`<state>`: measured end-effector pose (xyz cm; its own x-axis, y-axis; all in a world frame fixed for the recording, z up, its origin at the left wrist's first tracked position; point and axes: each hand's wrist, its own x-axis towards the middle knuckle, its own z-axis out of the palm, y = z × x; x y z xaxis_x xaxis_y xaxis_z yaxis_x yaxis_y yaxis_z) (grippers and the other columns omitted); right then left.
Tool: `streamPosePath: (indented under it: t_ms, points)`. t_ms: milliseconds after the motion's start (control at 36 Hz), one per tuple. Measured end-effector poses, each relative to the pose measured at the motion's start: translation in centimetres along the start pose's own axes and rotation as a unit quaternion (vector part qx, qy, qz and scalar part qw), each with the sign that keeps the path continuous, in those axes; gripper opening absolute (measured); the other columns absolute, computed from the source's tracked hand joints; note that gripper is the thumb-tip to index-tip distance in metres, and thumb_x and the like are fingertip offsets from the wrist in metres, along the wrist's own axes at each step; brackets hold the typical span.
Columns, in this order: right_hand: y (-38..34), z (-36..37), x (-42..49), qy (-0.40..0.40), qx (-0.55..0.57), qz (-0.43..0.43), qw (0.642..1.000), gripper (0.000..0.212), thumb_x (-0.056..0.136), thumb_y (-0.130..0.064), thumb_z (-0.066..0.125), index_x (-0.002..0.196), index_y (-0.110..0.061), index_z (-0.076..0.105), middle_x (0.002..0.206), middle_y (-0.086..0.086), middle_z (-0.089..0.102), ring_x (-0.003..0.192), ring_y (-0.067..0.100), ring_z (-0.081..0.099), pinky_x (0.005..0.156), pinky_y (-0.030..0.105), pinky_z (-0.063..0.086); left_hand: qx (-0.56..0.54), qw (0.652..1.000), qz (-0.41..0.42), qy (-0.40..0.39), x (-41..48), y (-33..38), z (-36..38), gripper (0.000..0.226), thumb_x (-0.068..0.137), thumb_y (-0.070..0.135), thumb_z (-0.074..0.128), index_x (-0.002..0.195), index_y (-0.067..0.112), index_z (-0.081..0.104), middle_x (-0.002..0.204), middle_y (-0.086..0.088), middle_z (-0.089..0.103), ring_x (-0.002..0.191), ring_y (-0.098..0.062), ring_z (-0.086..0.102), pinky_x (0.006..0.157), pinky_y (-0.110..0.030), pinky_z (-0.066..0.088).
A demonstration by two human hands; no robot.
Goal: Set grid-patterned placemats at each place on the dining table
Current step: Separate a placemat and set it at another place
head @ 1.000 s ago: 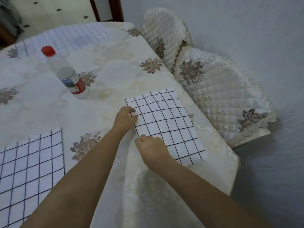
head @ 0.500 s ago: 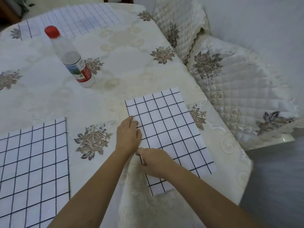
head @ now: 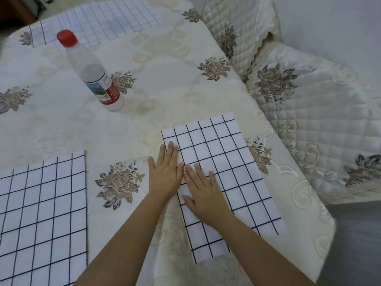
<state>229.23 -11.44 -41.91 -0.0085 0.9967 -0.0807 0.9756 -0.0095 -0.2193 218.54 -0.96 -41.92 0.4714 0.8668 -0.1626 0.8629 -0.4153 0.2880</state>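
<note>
1. My left hand (head: 165,172) lies flat with the grip apart and the fingers straight and close together. The fingertips rest on the left edge of the mat (head: 226,162) and the palm rests on the cloth (head: 61,124).
2. My right hand (head: 203,193) is also flat with the grip apart, fingers slightly spread, pressing palm-down on the mat. Its forefinger touches the side of the left hand.
3. The mat is a white fabric rectangle with thin dark grid lines. It lies long-side away from me, a little askew, near the right edge of the table (head: 309,234).
4. The cloth is cream and glossy, with raised scrolls and brown flower sprays.
5. A second mat (head: 41,203) lies flat to the left, well apart, and a third mat (head: 103,21) lies at the far edge.
6. A clear plastic bottle (head: 92,75) with a red cap and a red label stands between them.
7. Two chairs (head: 319,131) in quilted cream covers sit at the right side.
</note>
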Motion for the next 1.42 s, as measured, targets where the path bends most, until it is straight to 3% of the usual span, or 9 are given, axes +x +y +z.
streamPosePath:
  t_ms: [250, 444, 556, 694, 806, 889, 1139, 1250, 1417]
  points:
    - [8.7, -1.3, 2.2, 0.021, -0.011, 0.090, 0.996, 0.061, 0.097, -0.050, 0.007, 0.143, -0.018, 0.032, 0.150, 0.001, 0.034, 0.138, 0.023, 0.023, 0.104, 0.057, 0.030, 0.015, 0.999, -0.032, 0.002, 2.3, -1.7, -0.9, 0.078, 0.078, 0.056, -0.008, 0.149, 0.024, -0.002, 0.155, 0.012, -0.012, 0.145, -0.011, -0.011, 0.115, -0.051, -0.001]
    - [10.5, -2.6, 4.3, 0.060, -0.023, 0.176, 0.982, 0.062, 0.097, -0.044, 0.018, 0.128, -0.003, 0.052, 0.140, 0.017, 0.047, 0.128, 0.039, 0.045, 0.095, 0.063, 0.036, 0.012, 0.999, -0.038, 0.016, 3.1, -1.8, -1.2, 0.076, 0.080, 0.048, -0.008, 0.150, 0.021, 0.005, 0.158, 0.008, -0.004, 0.145, -0.013, -0.007, 0.115, -0.052, 0.001]
    - [6.5, -2.8, 7.3, 0.078, 0.002, 0.114, 0.990, 0.054, 0.090, -0.034, 0.032, 0.129, -0.001, 0.051, 0.140, 0.019, 0.046, 0.128, 0.041, 0.043, 0.096, 0.064, 0.034, 0.018, 0.999, -0.033, 0.016, 3.2, -2.0, -0.9, 0.073, 0.081, 0.044, -0.010, 0.149, 0.021, 0.000, 0.152, 0.012, -0.016, 0.143, -0.010, -0.014, 0.115, -0.052, 0.000]
    - [2.2, -2.2, 10.7, -0.003, 0.005, 0.033, 0.999, 0.054, 0.085, -0.034, 0.031, 0.125, -0.010, 0.058, 0.136, 0.008, 0.054, 0.124, 0.029, 0.052, 0.089, 0.055, 0.047, 0.012, 0.999, -0.033, 0.023, 3.2, -2.0, -1.1, 0.071, 0.083, 0.047, -0.009, 0.149, 0.023, 0.003, 0.153, 0.013, -0.012, 0.137, -0.005, -0.019, 0.115, -0.051, 0.000]
    - [4.0, -2.0, 11.2, -0.018, 0.000, 0.018, 1.000, 0.065, 0.087, -0.045, 0.015, 0.145, -0.020, 0.030, 0.154, -0.001, 0.024, 0.142, 0.025, 0.023, 0.110, 0.053, 0.023, 0.011, 0.999, -0.033, 0.015, 3.1, -2.0, -1.3, 0.071, 0.082, 0.048, -0.010, 0.149, 0.025, 0.000, 0.148, 0.016, -0.018, 0.137, -0.004, -0.019, 0.115, -0.049, -0.002]
    - [7.5, -2.4, 10.9, 0.004, 0.007, 0.098, 0.995, 0.073, 0.082, -0.051, -0.001, 0.149, -0.024, 0.010, 0.158, -0.006, 0.002, 0.146, 0.021, 0.000, 0.115, 0.050, 0.008, 0.017, 0.999, -0.036, 0.008, 3.1, -2.1, -1.3, 0.072, 0.081, 0.047, -0.013, 0.149, 0.025, -0.003, 0.146, 0.017, -0.021, 0.136, -0.003, -0.021, 0.116, -0.048, -0.003]
    - [14.7, -4.1, 6.6, 0.004, 0.004, 0.229, 0.973, 0.078, 0.080, -0.053, -0.002, 0.149, -0.019, 0.012, 0.158, -0.003, 0.005, 0.146, 0.024, 0.004, 0.112, 0.056, 0.008, -0.013, 0.999, -0.051, 0.010, 2.0, -1.9, -1.2, 0.069, 0.083, 0.046, -0.009, 0.149, 0.025, -0.001, 0.151, 0.014, -0.016, 0.144, -0.009, -0.011, 0.116, -0.044, -0.005]
    - [12.0, -3.9, 5.8, 0.043, -0.002, 0.234, 0.971, 0.071, 0.086, -0.044, 0.013, 0.141, -0.004, 0.035, 0.151, 0.016, 0.028, 0.139, 0.039, 0.024, 0.105, 0.066, 0.018, -0.107, 0.989, -0.095, 0.021, -0.1, -0.5, -1.0, 0.054, 0.097, 0.029, 0.015, 0.149, 0.015, 0.011, 0.158, -0.004, -0.006, 0.145, -0.018, -0.011, 0.115, -0.041, -0.009]
    - [2.5, -0.6, 2.7, 0.064, -0.019, 0.046, 0.997, 0.053, 0.087, -0.026, 0.035, 0.136, -0.006, 0.040, 0.144, 0.015, 0.042, 0.132, 0.035, 0.041, 0.096, 0.060, 0.040, -0.029, 0.996, 0.073, 0.038, -4.9, 3.6, 1.6, 0.052, 0.084, 0.018, 0.035, 0.134, 0.004, 0.038, 0.143, -0.013, 0.043, 0.138, -0.027, 0.032, 0.099, -0.053, 0.040]
